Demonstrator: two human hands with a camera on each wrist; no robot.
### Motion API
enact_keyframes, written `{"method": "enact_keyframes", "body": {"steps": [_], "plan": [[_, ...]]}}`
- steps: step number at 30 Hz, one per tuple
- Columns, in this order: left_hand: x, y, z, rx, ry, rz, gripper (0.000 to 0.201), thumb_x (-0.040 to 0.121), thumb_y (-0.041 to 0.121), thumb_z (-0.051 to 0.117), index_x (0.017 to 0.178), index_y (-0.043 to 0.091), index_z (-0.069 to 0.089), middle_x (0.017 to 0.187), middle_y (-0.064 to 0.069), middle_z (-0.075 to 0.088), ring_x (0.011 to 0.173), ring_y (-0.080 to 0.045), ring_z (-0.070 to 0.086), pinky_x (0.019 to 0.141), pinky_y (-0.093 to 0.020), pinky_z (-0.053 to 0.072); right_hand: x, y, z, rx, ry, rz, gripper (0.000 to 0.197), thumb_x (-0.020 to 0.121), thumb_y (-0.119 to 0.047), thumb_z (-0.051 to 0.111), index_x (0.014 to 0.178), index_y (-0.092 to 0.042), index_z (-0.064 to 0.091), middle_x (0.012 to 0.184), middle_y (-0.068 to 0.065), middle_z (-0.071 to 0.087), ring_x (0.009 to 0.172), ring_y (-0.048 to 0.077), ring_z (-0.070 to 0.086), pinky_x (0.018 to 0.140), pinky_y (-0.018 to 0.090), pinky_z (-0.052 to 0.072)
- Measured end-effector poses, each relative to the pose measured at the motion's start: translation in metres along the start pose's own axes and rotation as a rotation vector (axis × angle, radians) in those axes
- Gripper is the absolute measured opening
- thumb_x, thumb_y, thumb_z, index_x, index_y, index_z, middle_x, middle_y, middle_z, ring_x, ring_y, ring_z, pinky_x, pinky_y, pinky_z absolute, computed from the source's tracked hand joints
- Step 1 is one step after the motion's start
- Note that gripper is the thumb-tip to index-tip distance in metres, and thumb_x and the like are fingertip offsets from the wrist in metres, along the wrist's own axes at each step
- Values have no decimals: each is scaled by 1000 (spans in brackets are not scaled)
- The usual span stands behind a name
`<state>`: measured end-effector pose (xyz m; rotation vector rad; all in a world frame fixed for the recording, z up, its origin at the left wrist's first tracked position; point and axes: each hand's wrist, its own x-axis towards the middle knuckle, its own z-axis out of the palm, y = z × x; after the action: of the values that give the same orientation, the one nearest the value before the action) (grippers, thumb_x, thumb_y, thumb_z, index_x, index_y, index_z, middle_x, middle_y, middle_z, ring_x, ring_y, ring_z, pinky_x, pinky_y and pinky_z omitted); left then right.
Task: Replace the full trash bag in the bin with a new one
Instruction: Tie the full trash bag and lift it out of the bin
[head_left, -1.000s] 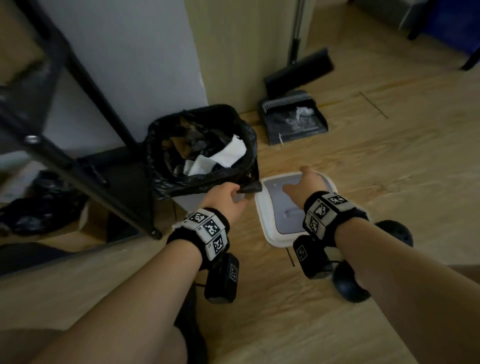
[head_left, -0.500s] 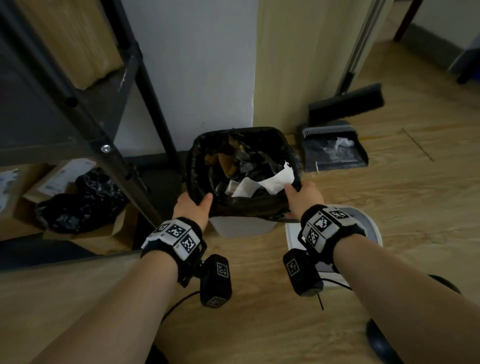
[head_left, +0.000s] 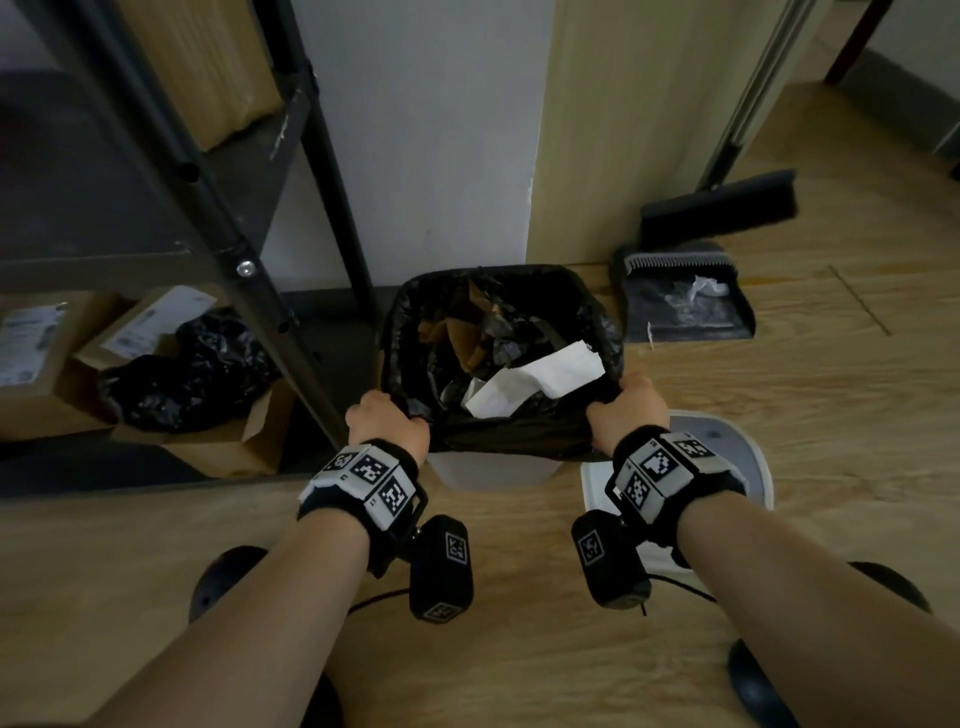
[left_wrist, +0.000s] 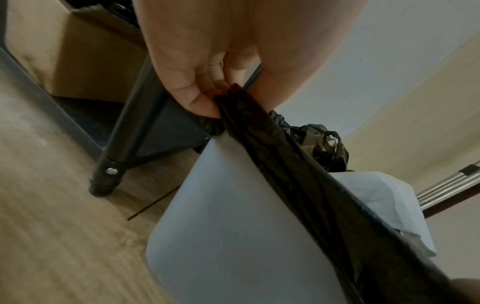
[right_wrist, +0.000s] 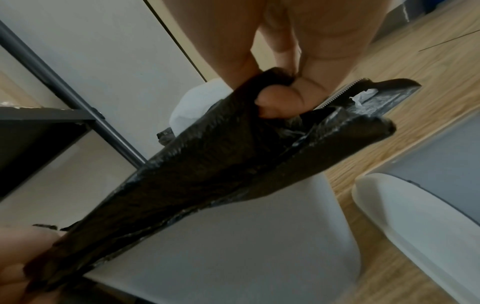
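Note:
A black trash bag (head_left: 498, 436) full of paper and cardboard scraps lines a white bin (head_left: 493, 473) on the floor against the wall. My left hand (head_left: 389, 421) grips the bag's near left rim, its fingers curled around the bunched plastic (left_wrist: 228, 115). My right hand (head_left: 626, 410) grips the near right rim, with the black film wrapped over its fingers (right_wrist: 275, 102). The bag's front edge is stretched taut between both hands above the bin's white wall (left_wrist: 233, 226) (right_wrist: 233, 236). A white paper sheet (head_left: 540, 379) sticks up from the trash.
The bin's white lid (head_left: 727, 452) lies on the wood floor right of the bin. A dustpan (head_left: 685, 296) and broom (head_left: 722, 205) stand behind it. A black metal shelf frame (head_left: 239, 249) rises on the left, with cardboard boxes (head_left: 156, 332) and another black bag (head_left: 182, 374) under it.
My right hand left the lid on the floor and took hold of the bag's right rim. My left hand moved to the left rim. Both now pull the rim tight.

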<state>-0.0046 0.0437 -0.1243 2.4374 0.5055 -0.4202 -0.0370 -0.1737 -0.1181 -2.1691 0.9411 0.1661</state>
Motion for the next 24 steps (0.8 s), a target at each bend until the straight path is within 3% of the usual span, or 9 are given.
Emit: {"method": "enact_keyframes", "body": {"steps": [3,5,7,10,14,16,19,22,24], "plan": [[-18,-12,-3,8,-25,-2,44,86,18,57,124,-2,50,129,-23,51,110,-37,56,86,-37,48,-15,12,-3,-10,-39,3,37,84,-9,55,119,1,45,106,22,58,90,36,60,63,35,50],[-30,-20,-5,8,-49,-8,46,86,18,59,126,-1,47,131,-23,48,113,-37,55,90,-38,47,-27,21,-6,-23,-66,5,37,84,-10,55,119,1,46,95,18,54,80,31,55,49,28,41],[-42,-27,-6,15,-67,-7,47,85,19,61,126,-1,47,131,-22,48,113,-37,55,90,-38,48,-39,30,-9,-28,-85,25,35,85,-10,55,117,-2,44,91,16,52,71,29,53,42,24,33],[-54,-37,-6,15,-104,-4,48,83,21,63,125,1,48,128,-20,51,110,-36,57,85,-37,49,-53,45,-11,-14,-92,48,26,83,-12,57,105,-8,44,81,13,52,56,22,49,41,23,33],[-59,-52,-6,-42,-143,0,50,79,34,61,117,1,56,119,-19,58,102,-33,60,79,-35,49,-60,54,-18,137,-98,156,38,82,-39,54,98,-5,49,84,15,57,74,31,60,57,33,51],[-54,-59,-7,-136,-89,-47,57,79,44,59,118,4,57,123,-19,56,106,-34,58,86,-36,48,-51,60,-21,271,-69,245,55,77,-50,48,109,-6,50,101,19,58,91,36,61,74,41,53],[-44,-64,-6,-333,-103,-160,66,87,54,48,134,8,45,133,-16,51,116,-37,53,99,-43,46,-42,68,-19,322,-93,266,55,87,-44,43,123,-4,52,112,22,57,95,33,58,95,53,48],[-43,-62,-1,-580,-272,-350,62,93,53,38,137,10,43,132,-14,53,116,-37,55,90,-50,49,-43,73,-13,386,-165,260,56,96,-42,38,131,0,47,118,24,56,93,28,54,93,49,50],[-44,-58,0,-677,-322,-406,56,95,50,36,134,11,46,129,-13,55,116,-37,55,83,-51,49,-47,74,-10,426,-246,312,58,96,-45,36,135,-4,44,117,20,55,105,33,59,86,46,51]]}}
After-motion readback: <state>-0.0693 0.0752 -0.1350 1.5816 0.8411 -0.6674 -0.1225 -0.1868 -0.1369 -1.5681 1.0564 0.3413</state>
